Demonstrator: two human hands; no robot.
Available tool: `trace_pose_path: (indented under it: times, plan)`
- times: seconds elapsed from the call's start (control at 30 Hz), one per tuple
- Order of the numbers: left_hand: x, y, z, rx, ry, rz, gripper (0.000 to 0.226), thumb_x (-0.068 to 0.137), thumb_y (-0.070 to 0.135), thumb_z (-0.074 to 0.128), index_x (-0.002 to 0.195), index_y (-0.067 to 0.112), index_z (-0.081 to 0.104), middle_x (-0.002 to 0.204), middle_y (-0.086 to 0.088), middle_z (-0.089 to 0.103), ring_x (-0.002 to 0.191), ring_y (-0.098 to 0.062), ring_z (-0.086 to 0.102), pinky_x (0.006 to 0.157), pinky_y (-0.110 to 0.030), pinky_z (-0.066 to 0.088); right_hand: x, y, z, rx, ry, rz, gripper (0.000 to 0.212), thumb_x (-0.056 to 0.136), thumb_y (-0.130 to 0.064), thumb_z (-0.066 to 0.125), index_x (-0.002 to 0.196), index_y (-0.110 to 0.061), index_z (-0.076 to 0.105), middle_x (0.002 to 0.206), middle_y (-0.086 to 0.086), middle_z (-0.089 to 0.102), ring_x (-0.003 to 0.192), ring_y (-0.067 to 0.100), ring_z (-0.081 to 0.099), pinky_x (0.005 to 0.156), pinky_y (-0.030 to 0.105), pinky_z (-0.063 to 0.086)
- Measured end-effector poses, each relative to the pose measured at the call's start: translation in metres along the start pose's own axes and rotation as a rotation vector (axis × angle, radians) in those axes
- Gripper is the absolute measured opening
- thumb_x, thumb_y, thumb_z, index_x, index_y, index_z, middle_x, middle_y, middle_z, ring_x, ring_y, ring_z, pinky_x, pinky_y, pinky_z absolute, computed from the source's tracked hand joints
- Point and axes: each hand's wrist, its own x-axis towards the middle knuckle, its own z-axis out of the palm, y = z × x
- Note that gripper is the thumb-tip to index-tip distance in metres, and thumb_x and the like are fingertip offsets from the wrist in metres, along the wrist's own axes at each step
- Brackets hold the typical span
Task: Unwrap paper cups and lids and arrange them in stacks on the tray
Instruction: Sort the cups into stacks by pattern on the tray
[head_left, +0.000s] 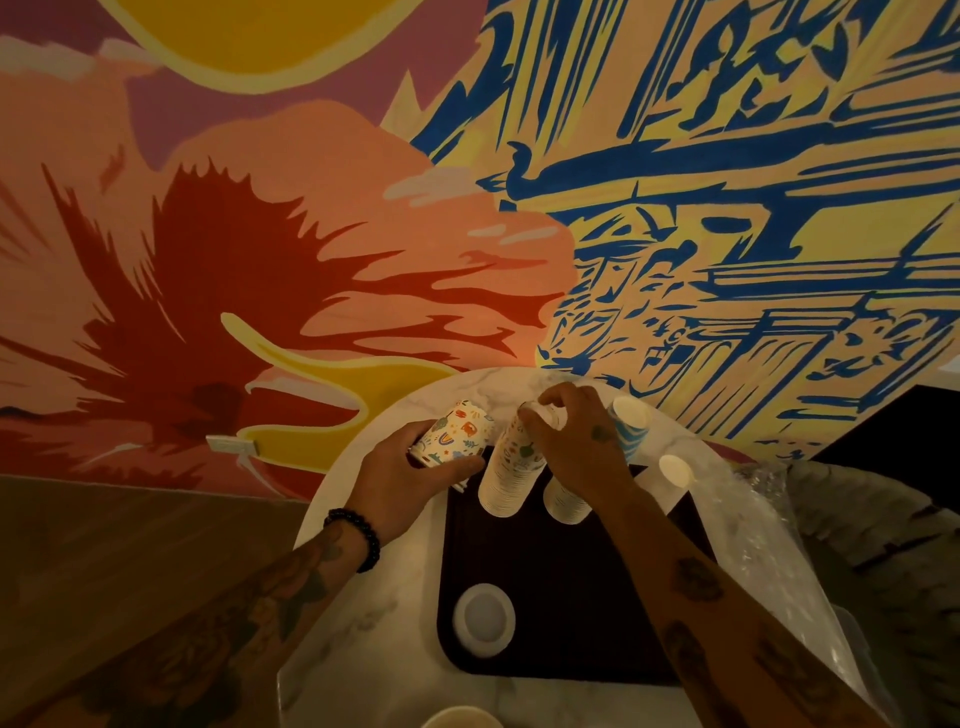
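Two hands work over a dark tray (545, 597) that sits on a round white table (358, 499) against a painted wall. The left hand (410, 467), with a black bead bracelet (358, 538) on its wrist, has its grip curled round a patterned cup (457, 431), thumb along the near side; the cup is tilted and held just left of the tall stack of cups (511, 467), near it, though I cannot tell whether they touch. The right hand (576, 441) comes over from the right and its fingertips pinch the upper end of that tall stack, whose ribbed lower end rests at the far part of the tray. Just right of it, partly under the right wrist, stands a shorter stack (566, 501), also on the tray. A white lid (484, 618) lies flat in the tray's near left corner, well apart from both hands. Behind the right hand is a blue-striped cup (626, 421), and crumpled clear plastic wrap (769, 545) lies along the table's right side.
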Motion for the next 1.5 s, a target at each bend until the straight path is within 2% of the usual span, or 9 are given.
trace_pose_path:
  times: [0.07,0.2,0.43,0.63,0.7,0.8,1.13,1.33,1.5]
  plan:
    - [0.000,0.001,0.003,0.022,-0.009,0.019,0.065,0.067,0.049,0.083,0.123,0.024,0.061,0.106,0.013,0.066,0.093,-0.003,0.064,0.071,-0.016,0.052,-0.003,-0.008,0.000,0.104,-0.001,-0.006,0.032,0.091,-0.046,0.067,0.113,-0.024,0.059,0.113,-0.003,0.059,0.100,0.012,0.057,0.087,0.034,0.054]
    - [0.000,0.004,0.010,0.023,-0.022,0.086,0.070,0.064,0.053,0.081,0.123,0.021,0.062,0.107,0.009,0.066,0.092,-0.003,0.063,0.072,-0.012,0.051,-0.011,-0.020,0.003,0.349,-0.249,0.157,0.046,0.086,-0.057,0.069,0.120,-0.032,0.051,0.102,-0.004,0.068,0.087,0.014,0.069,0.076,0.035,0.060]
    - [-0.003,0.010,0.014,0.015,-0.062,0.104,0.078,0.061,0.057,0.076,0.129,0.024,0.055,0.116,0.010,0.061,0.101,-0.003,0.061,0.079,-0.015,0.053,-0.019,-0.021,0.014,0.689,-0.309,0.293,0.046,0.088,-0.038,0.075,0.126,-0.027,0.052,0.105,0.003,0.069,0.088,0.016,0.072,0.065,0.031,0.062]
    - [-0.001,0.020,0.012,-0.522,0.022,-0.209,0.047,0.066,0.029,0.082,0.097,0.016,0.050,0.108,-0.008,0.068,0.104,-0.023,0.070,0.087,-0.036,0.058,-0.017,-0.018,0.011,0.897,-0.291,0.340,0.038,0.087,-0.034,0.076,0.119,-0.021,0.058,0.105,0.010,0.075,0.089,0.023,0.074,0.071,0.036,0.060]
    - [0.001,0.022,0.010,-0.652,0.004,-0.288,0.035,0.078,0.032,0.076,0.093,0.009,0.053,0.112,-0.011,0.071,0.108,-0.024,0.069,0.092,-0.042,0.057,-0.017,-0.019,0.010,0.920,-0.271,0.316,0.035,0.089,-0.029,0.074,0.119,-0.019,0.058,0.105,0.008,0.074,0.091,0.021,0.073,0.074,0.038,0.062]
    - [0.003,0.023,0.005,-0.692,-0.002,-0.350,0.034,0.096,0.031,0.061,0.114,0.002,0.064,0.114,-0.008,0.072,0.110,-0.022,0.068,0.093,-0.045,0.057,-0.016,-0.020,0.008,0.927,-0.256,0.278,0.031,0.091,-0.023,0.072,0.118,-0.018,0.058,0.103,0.002,0.074,0.095,0.020,0.072,0.083,0.041,0.062]
    - [0.003,0.024,0.006,-0.627,0.017,-0.378,0.019,0.099,0.013,0.056,0.103,-0.001,0.067,0.097,-0.009,0.073,0.096,-0.023,0.068,0.080,-0.036,0.058,-0.016,-0.014,0.011,0.872,-0.258,0.258,0.036,0.091,-0.022,0.072,0.122,-0.023,0.054,0.117,0.002,0.070,0.108,0.022,0.068,0.088,0.040,0.061]
    - [0.005,0.019,0.005,-0.670,0.059,-0.401,0.014,0.100,0.011,0.054,0.097,0.003,0.065,0.100,-0.011,0.070,0.096,-0.024,0.067,0.085,-0.039,0.057,-0.008,-0.016,-0.007,0.883,-0.094,0.182,0.031,0.092,-0.026,0.070,0.119,-0.018,0.055,0.111,0.004,0.073,0.098,0.020,0.072,0.084,0.039,0.061]
    - [0.009,0.013,0.001,-0.693,0.093,-0.421,0.014,0.100,0.013,0.054,0.100,0.005,0.065,0.100,-0.010,0.070,0.095,-0.023,0.067,0.089,-0.041,0.056,0.006,-0.014,-0.030,0.672,0.162,-0.042,0.041,0.089,-0.024,0.076,0.122,-0.019,0.052,0.108,-0.002,0.071,0.096,0.010,0.072,0.074,0.023,0.059]
